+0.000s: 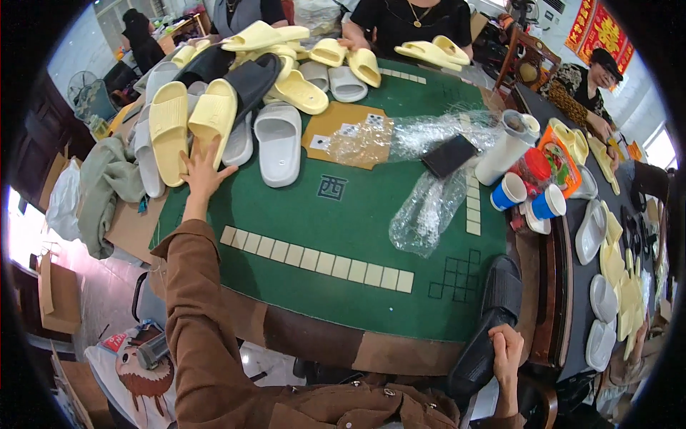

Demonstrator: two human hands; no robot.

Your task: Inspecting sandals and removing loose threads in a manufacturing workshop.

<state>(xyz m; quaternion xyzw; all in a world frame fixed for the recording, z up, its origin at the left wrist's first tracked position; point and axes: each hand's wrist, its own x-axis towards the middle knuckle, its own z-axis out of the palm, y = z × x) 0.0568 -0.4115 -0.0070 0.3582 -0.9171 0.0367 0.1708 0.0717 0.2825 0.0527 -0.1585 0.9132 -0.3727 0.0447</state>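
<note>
My left hand [203, 171] stretches forward at the left of the table, fingers spread, its fingertips against the heel end of a yellow slide sandal [214, 107]. A second yellow slide sandal [169, 132] stands beside it on the left, leaning on the pile. Right of the hand sits a grey slide sandal [279, 146]. At the table's near right edge my right hand [507, 350] is closed around black slide sandals. One black slide sandal [502, 286] points up over the edge; the other black slide sandal [473, 363] hangs lower, toward my lap.
More yellow, grey and black slides are heaped at the back left. Crumpled clear plastic [429, 214], a dark phone [449, 156], a plastic roll [500, 157] and blue paper cups [509, 191] lie at right. A side table [572, 286] holds more slides. Other people sit across.
</note>
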